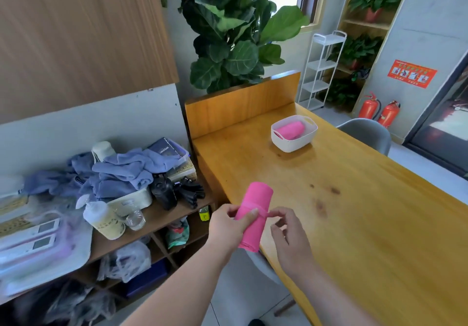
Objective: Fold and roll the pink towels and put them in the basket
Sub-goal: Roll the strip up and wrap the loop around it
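Item 1. Rolled pink towel [256, 206], lower centre of frame, held in the air over the near left edge of the bench [367, 224], upper end tilted away toward the upper right.

Item 2. Left hand [226, 227], fingers [249, 218] curled round the middle of the roll, thumb laid across its front and covering part of it.

Item 3. Right hand [291, 239], thumb and forefinger pinching a small loose flap at the middle of the roll; other fingers loosely bent.

Item 4. White basket [295, 144], right of frame centre, standing on the bench, well apart from the held roll. A second pink towel [291, 128], rolled, lay inside it.

Item 5. Shelf unit [162, 221], left of frame, just beside the bench end. On top: a heap of blue cloths [121, 173], a black bottle [164, 195], a glass jar [135, 218] and a pale squeeze bottle [102, 220].

Item 6. Large-leafed plant [235, 34], top centre, behind the bench's raised end board.

Item 7. White rack [321, 72], two red fire extinguishers [379, 111] and a grey chair [367, 133], upper right, beyond the bench.
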